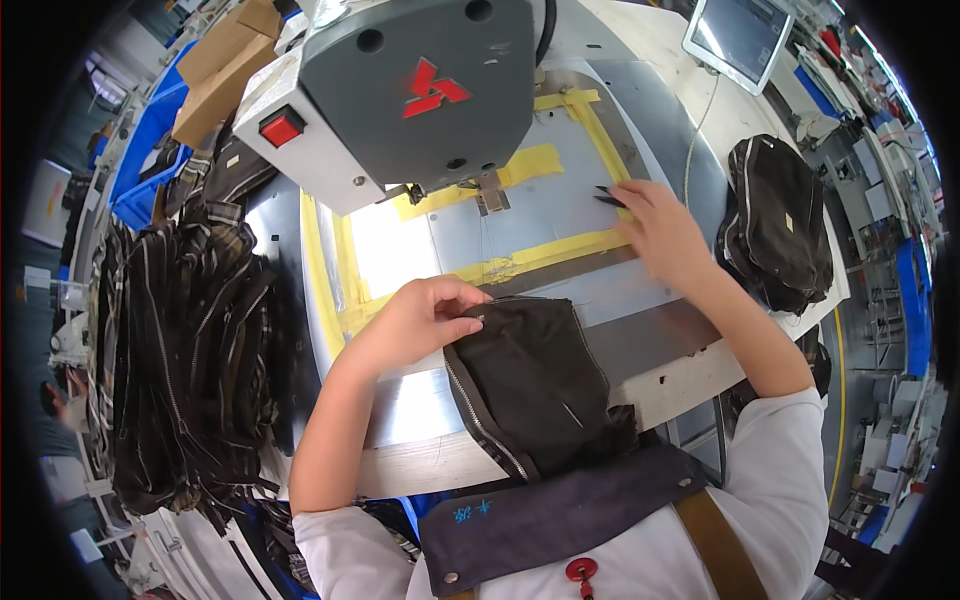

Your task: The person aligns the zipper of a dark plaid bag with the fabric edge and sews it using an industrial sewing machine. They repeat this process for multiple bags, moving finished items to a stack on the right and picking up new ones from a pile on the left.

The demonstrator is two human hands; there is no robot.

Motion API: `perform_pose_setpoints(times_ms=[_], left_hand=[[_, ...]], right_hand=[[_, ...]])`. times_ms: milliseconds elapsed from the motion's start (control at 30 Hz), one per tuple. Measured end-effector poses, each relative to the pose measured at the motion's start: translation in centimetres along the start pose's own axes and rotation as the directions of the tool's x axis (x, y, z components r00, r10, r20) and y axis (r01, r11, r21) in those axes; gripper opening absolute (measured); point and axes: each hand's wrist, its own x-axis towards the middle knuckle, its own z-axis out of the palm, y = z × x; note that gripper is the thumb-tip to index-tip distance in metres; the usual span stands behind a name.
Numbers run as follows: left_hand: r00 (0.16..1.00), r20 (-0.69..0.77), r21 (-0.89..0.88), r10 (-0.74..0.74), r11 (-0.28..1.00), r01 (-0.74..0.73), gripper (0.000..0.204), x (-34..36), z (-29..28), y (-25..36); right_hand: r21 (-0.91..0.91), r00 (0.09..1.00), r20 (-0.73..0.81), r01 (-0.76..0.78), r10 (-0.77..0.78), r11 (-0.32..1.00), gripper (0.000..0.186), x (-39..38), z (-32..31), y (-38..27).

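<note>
My left hand (435, 320) pinches the upper left corner of a dark fabric piece (530, 390) with a metal zipper along its left side, lying over the front edge of the work plate. My right hand (650, 225) holds a small black pointed tool (606, 198), perhaps tweezers or snips, over the right side of a clear template (560, 220) edged with yellow tape. Above the template stands the grey head (420, 90) of a sewing machine, with a red switch (282, 126) on its white housing.
Dark zippered pieces (190, 370) are piled at the left, near a blue bin (140, 200) and cardboard box (215, 70). More dark pieces (775, 220) are stacked at the right. A tablet screen (735, 40) stands at the back right. Part of another person (70, 400) shows at far left.
</note>
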Motion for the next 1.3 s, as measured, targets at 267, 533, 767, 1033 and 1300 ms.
perform_pose_setpoints(times_ms=[267, 533, 767, 1033, 1300], left_hand=[[0.989, 0.134, -0.126, 0.057, 0.991, -0.040, 0.021, 0.9, -0.8, -1.5], [0.981, 0.164, -0.140, 0.103, 0.987, -0.081, 0.021, 1.1, -1.3, -2.5], [0.976, 0.165, -0.151, 0.140, 0.982, -0.116, 0.019, 1.2, -1.2, -2.7], [0.974, 0.183, -0.155, 0.137, 0.982, -0.109, 0.018, 1.3, -1.2, -2.6], [0.975, 0.133, -0.153, 0.176, 0.976, -0.155, 0.015, 1.1, -0.7, -2.6]], right_hand=[[-0.085, 0.984, 0.178, 0.004, 0.012, 0.996, 0.021, 1.1, -0.4, 0.0], [0.068, 0.774, 0.299, 0.566, -0.558, 0.822, 0.021, 7.4, -0.7, -8.1], [0.140, 0.619, 0.388, 0.693, -0.683, 0.707, 0.023, 10.1, -0.2, -7.8], [0.174, 0.581, 0.469, 0.678, -0.666, 0.714, 0.021, 10.4, 0.4, -8.1], [0.252, 0.791, 0.506, 0.246, -0.345, 0.936, 0.023, 6.3, 1.9, -7.1]])
